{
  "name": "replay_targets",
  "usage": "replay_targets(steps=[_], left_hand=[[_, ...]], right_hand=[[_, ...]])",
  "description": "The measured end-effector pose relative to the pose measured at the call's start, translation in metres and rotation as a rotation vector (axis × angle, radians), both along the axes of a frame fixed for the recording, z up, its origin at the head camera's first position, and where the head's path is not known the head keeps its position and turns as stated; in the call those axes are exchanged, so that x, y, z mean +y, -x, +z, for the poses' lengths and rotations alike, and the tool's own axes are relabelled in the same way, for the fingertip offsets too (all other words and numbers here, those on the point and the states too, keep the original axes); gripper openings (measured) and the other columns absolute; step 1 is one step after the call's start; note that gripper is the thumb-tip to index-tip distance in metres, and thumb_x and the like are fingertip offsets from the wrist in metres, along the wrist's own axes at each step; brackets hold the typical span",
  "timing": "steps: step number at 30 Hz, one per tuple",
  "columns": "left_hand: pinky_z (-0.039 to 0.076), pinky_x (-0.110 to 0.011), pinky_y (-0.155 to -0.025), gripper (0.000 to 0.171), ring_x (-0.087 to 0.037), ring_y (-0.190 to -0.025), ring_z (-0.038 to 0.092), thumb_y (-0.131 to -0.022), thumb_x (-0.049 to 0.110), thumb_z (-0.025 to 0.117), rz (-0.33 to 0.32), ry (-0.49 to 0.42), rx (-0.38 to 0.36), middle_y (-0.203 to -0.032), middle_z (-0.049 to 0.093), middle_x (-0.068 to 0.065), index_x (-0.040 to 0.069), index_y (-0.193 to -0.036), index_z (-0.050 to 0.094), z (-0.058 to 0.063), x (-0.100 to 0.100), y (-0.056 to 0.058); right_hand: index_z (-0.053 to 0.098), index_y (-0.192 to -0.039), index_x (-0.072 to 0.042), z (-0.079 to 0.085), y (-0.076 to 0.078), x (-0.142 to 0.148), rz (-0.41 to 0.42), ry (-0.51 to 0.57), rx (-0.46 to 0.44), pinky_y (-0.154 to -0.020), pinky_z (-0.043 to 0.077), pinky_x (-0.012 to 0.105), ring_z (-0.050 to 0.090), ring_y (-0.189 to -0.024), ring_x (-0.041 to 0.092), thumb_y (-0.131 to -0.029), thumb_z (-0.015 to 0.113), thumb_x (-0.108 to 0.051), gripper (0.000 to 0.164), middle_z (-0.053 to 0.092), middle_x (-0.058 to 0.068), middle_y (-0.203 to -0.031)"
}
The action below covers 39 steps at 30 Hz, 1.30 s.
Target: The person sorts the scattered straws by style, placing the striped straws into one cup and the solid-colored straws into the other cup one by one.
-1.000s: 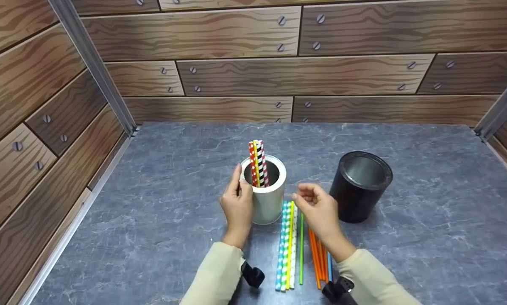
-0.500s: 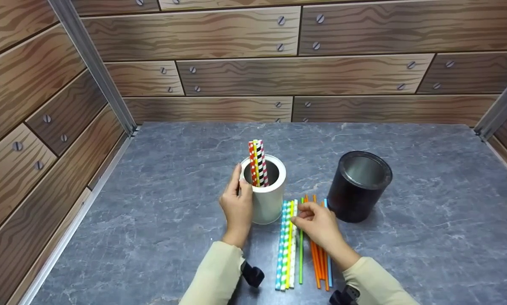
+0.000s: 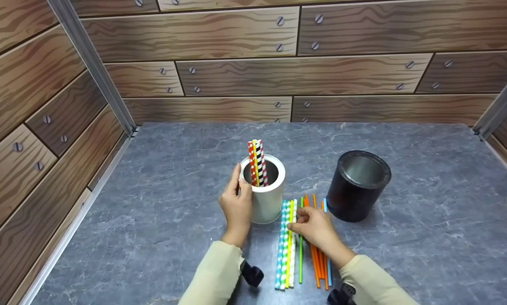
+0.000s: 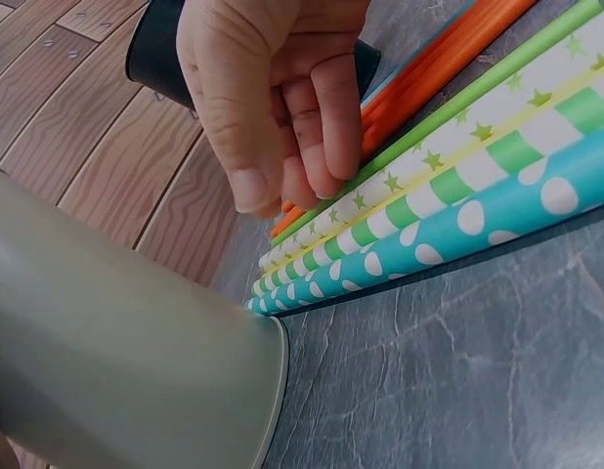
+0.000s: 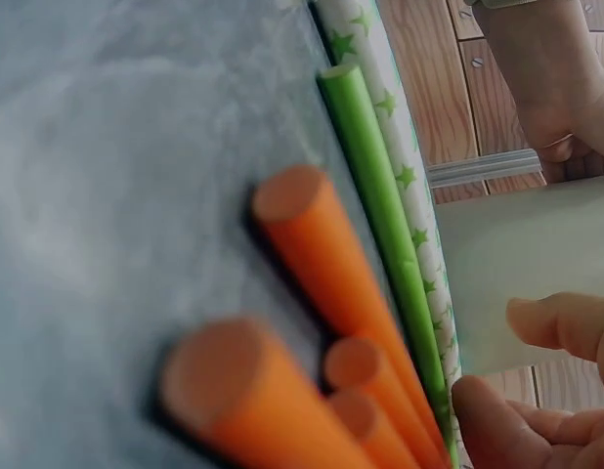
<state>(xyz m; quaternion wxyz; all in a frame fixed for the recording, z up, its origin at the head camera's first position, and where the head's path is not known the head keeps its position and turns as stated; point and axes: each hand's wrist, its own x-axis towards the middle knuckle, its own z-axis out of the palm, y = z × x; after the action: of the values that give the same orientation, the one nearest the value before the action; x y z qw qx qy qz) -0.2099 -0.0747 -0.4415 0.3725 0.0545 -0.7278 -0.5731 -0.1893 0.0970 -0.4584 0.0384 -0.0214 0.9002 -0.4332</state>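
Observation:
My left hand (image 3: 235, 209) holds the side of a pale grey-white can (image 3: 267, 205). Several patterned paper straws (image 3: 257, 163) stand in that can: red-dotted, yellow, black-striped and pink-striped. Over the loose straws hovers my right hand (image 3: 317, 226), its thumb and fingers apart with nothing between them, as the left wrist view also shows. Beneath and left of it lie a blue dotted straw (image 4: 468, 217), a green-striped straw (image 4: 512, 153), a yellow straw (image 3: 288, 254) and a star-patterned straw (image 5: 405, 176). A plain green straw (image 5: 375, 156) lies beside them.
Several orange straws (image 3: 320, 264) and a blue one (image 3: 330, 273) lie right of the green straw, partly under my right hand. A black can (image 3: 357, 195) stands upright behind the hand. Wood-patterned walls (image 3: 236, 76) bound the grey marbled table (image 3: 173, 169).
My right hand has moved down and slightly left, from beside the white can to over the patterned straws. The orange straws' far ends came into view. The left hand stays on the can.

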Motion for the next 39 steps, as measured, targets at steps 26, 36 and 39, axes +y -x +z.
replay_targets(steps=[26,36,39], left_hand=[[0.05,-0.037,-0.085,0.04,-0.023,-0.108,0.059,-0.084,0.002,0.05,-0.008,-0.017,0.01,-0.119,0.062,-0.013,0.004,-0.123,0.06,-0.001,0.001,0.0],[0.051,-0.037,-0.083,0.04,-0.022,-0.105,0.061,-0.084,0.003,0.051,0.001,-0.006,0.025,-0.118,0.062,-0.014,0.004,-0.122,0.06,-0.002,0.001,0.0],[0.051,-0.035,-0.08,0.04,-0.019,-0.101,0.061,-0.084,0.003,0.051,0.005,-0.002,0.02,-0.118,0.062,-0.014,0.004,-0.123,0.06,-0.001,0.001,0.0]], right_hand=[[0.058,-0.067,-0.005,-0.002,0.013,-0.003,0.103,-0.295,0.107,-0.051,0.039,0.031,0.042,-0.057,0.019,-0.059,0.065,-0.004,0.011,0.05,0.004,-0.062],[0.066,-0.089,0.003,-0.004,0.018,0.0,0.043,-0.193,0.022,-0.054,0.044,0.028,0.052,-0.063,0.022,-0.057,0.063,-0.002,0.033,0.059,0.008,-0.073],[0.065,-0.082,0.001,-0.001,0.018,-0.002,0.06,-0.239,0.02,-0.056,0.044,0.03,0.05,-0.063,0.022,-0.058,0.065,-0.004,0.025,0.058,0.008,-0.071]])
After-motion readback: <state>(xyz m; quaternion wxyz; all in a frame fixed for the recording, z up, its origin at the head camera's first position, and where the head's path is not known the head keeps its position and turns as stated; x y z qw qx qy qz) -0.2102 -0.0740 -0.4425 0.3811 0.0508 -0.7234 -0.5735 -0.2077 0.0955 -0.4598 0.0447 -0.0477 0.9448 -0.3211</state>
